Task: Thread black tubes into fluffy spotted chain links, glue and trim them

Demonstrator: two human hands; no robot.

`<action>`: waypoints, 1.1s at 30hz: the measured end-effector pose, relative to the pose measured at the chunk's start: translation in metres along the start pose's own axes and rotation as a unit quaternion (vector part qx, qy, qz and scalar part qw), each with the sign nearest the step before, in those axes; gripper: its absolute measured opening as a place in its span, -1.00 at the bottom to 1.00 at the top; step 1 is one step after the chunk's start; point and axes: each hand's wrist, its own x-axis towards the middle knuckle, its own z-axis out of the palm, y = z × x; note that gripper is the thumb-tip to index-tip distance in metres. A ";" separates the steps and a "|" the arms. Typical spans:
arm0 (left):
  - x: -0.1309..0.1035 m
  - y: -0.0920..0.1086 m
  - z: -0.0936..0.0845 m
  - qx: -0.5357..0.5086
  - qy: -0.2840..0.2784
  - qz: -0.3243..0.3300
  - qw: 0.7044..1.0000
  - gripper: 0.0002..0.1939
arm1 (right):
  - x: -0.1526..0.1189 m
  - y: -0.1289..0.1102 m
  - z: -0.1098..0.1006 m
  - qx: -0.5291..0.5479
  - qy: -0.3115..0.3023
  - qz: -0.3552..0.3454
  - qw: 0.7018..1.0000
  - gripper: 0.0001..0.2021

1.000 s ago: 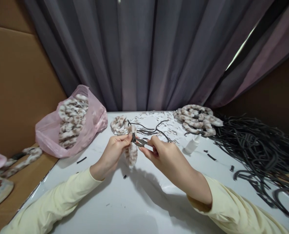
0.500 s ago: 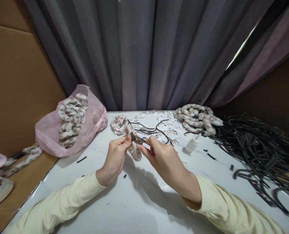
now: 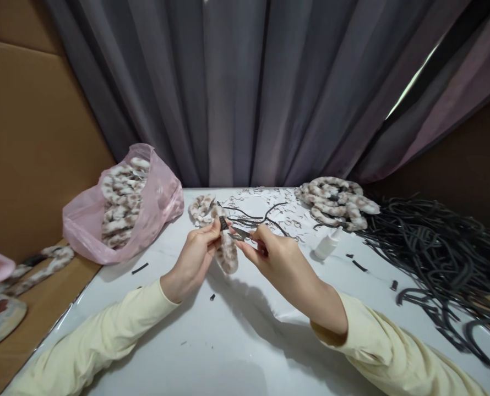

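Note:
Between the thumb and fingers of my left hand [image 3: 195, 247] is a furry white-and-brown plush tube [image 3: 227, 254], pinched at a black ribbed band [image 3: 223, 223]. One end of the tube hangs below my fingers, above the table. My right hand [image 3: 280, 254] is closed around small dark metal snips [image 3: 241, 233]. Their tips point left, close beside the black band; whether they touch it I cannot tell. A coiled furry piece [image 3: 202, 209] lies just behind my left hand, and my fingers partly hide where it meets the held tube.
A pink plastic bag [image 3: 164, 192] of furry tubes stands left. At the back right are a furry pile [image 3: 331, 201] and a white bottle [image 3: 326, 245]. Black strips [image 3: 439, 242] heap at the right. Paper scraps [image 3: 292, 212] and black cords [image 3: 265, 218] lie behind my hands.
The snips have drawn slightly right, away from the black band, and their blades look more spread. My left hand has tilted the tube a little, showing more of its hanging end.

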 end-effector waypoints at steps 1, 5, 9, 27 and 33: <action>0.000 0.000 0.000 0.001 -0.002 0.002 1.000 -0.81 | 0.000 0.000 0.000 0.002 0.001 -0.002 1.000 -0.74; -0.002 0.001 0.001 0.012 -0.001 0.002 1.000 -0.82 | 0.000 0.000 0.001 0.001 0.001 -0.005 1.000 -0.75; -0.003 0.001 0.002 0.028 -0.006 0.003 1.000 -0.76 | 0.001 0.000 0.002 -0.009 0.003 -0.002 1.000 -0.75; -0.006 -0.002 0.006 0.060 -0.029 0.042 0.997 -0.69 | 0.006 0.004 0.006 -0.018 0.026 0.009 0.999 -0.77; -0.003 0.002 0.003 0.060 -0.023 0.062 0.996 -0.72 | 0.008 0.000 -0.005 0.015 0.048 0.008 0.999 -0.73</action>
